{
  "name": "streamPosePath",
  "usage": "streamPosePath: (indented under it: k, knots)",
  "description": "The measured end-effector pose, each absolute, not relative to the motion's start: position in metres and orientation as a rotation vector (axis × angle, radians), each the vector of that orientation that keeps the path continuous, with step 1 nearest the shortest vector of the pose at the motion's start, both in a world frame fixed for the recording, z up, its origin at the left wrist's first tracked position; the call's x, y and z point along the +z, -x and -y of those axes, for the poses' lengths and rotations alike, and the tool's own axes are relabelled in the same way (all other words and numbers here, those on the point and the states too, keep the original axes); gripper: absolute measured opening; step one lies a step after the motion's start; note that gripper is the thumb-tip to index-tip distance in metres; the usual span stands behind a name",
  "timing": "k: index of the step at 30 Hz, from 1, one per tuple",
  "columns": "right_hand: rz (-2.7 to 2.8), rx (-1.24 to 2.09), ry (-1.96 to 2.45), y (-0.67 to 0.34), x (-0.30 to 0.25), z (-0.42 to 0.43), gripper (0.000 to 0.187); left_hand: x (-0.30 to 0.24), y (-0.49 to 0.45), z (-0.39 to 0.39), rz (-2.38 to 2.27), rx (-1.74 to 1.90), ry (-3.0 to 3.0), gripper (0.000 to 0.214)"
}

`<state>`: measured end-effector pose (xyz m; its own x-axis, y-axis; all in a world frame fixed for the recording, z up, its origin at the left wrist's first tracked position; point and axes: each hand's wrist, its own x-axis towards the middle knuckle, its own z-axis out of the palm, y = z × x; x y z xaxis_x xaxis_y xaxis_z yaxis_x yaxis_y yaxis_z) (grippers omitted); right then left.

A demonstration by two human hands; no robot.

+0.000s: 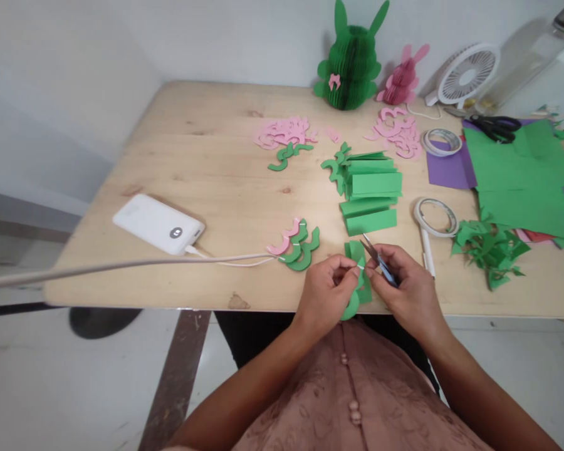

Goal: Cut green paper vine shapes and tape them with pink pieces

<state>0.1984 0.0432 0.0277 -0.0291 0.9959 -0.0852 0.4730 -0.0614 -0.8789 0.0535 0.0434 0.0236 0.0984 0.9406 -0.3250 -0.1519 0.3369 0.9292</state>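
Note:
My left hand (328, 282) pinches a green paper cut-out (357, 279) at the table's near edge, fingers closed on its upper part. My right hand (402, 282) grips small blue-handled scissors (378, 258), their blades pointing up and left beside the green paper. Both hands meet over the cut-out, close to my body. A small pile of finished green and pink curved pieces (297, 244) lies just left of my hands.
Folded green strips (370, 191) lie ahead. Tape rolls (435, 216), green scraps (489, 245), coloured sheets (521, 166) and black scissors (496, 125) sit right. A white power bank (157, 223) with cable is left. Paper rabbits (352, 59), pink cut-outs (284, 133) and a fan (467, 74) stand behind.

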Motion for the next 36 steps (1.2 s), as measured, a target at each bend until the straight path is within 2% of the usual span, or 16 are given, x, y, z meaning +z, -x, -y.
streamPosePath:
  k: [18,31,36]
  knots:
    - [1.553,1.004,1.608,-0.1994,0.0209,-0.0407,0.028,0.0205,-0.0540,-0.0432,-1.219,0.925,-0.809,0.002]
    - [1.436,1.111,1.553,-0.1968,0.0284,-0.0402,0.023,0.0200,-0.0494,-0.0446,-1.162,0.837,-0.646,0.022]
    - [1.410,1.123,1.553,-0.1968,0.0287,-0.0397,0.024,0.0206,-0.0487,-0.0441,-1.168,0.843,-0.639,0.023]
